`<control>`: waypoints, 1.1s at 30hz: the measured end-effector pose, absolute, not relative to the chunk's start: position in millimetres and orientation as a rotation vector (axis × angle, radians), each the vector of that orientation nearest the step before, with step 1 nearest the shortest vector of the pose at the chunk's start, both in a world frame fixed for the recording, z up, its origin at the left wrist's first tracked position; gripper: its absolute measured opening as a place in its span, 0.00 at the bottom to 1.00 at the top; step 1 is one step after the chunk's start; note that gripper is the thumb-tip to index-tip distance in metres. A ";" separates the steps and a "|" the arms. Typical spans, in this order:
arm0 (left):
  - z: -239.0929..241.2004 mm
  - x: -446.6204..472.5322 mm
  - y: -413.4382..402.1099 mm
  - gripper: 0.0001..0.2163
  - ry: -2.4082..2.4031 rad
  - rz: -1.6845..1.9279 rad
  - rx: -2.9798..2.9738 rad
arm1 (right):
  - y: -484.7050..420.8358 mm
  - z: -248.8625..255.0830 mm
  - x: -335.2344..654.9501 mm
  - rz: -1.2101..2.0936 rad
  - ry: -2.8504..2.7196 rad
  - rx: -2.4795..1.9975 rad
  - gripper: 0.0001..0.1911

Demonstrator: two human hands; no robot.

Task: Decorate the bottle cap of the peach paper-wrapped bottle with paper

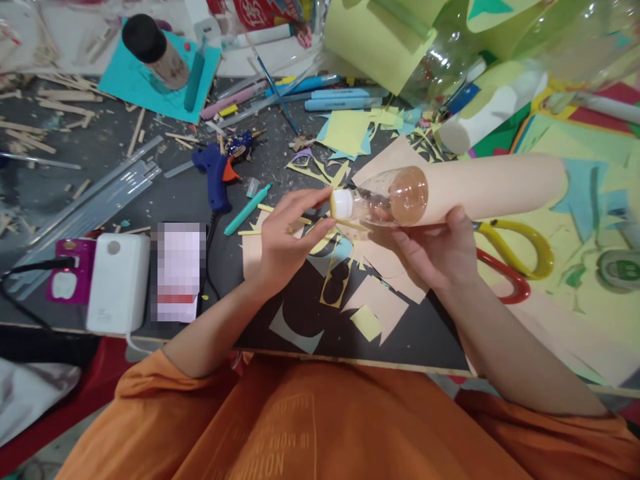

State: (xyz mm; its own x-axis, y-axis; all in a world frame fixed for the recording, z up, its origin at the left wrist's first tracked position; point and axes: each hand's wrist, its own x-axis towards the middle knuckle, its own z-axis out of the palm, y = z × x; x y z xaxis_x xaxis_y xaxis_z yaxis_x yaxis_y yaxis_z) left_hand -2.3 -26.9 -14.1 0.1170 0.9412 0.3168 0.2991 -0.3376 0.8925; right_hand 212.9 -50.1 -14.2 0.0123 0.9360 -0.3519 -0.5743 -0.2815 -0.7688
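Observation:
A clear plastic bottle [395,197] with a white cap [342,204] lies sideways, its body wrapped in a roll of peach paper [495,187]. My right hand [437,250] is closed under the bottle and the paper roll, holding them above the table. My left hand [285,237] pinches at the white cap with thumb and fingers, and a thin yellow paper strip [350,225] sits by those fingers. Yellow and peach paper scraps [373,310] lie under both hands on the dark table [175,193].
A blue glue gun [217,170], a teal marker [247,209] and clear glue sticks [95,203] lie left of my hands. Scissors with yellow and red handles [515,257] rest at right. A white charger [117,280], a jar [155,53], pens, coloured paper sheets and wooden sticks crowd the back.

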 end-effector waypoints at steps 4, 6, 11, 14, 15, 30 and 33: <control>-17.7 -5.2 -23.3 0.16 1.162 1.201 1.692 | -47.2 -13.9 215.8 1.606 -0.485 -1.036 0.24; -19.0 -6.1 -22.0 0.15 1.145 1.221 1.696 | -46.0 -14.2 217.2 1.611 -0.489 -1.044 0.27; -19.1 -4.2 -23.7 0.14 1.223 1.244 1.749 | -45.4 -17.0 220.0 1.596 -0.545 -1.077 0.29; -18.5 -2.3 -25.5 0.14 1.238 1.245 1.739 | -46.1 -18.8 220.3 1.574 -0.566 -1.096 0.29; -18.3 -2.0 -25.9 0.14 1.239 1.236 1.727 | -46.2 -18.8 219.8 1.561 -0.569 -1.100 0.28; -20.8 -4.2 -33.6 0.29 0.877 0.892 1.673 | -47.8 -16.5 213.9 1.343 -0.559 -1.063 0.29; -16.9 -3.9 -32.4 0.29 0.910 0.912 1.717 | -47.0 -16.0 214.8 1.337 -0.594 -1.092 0.31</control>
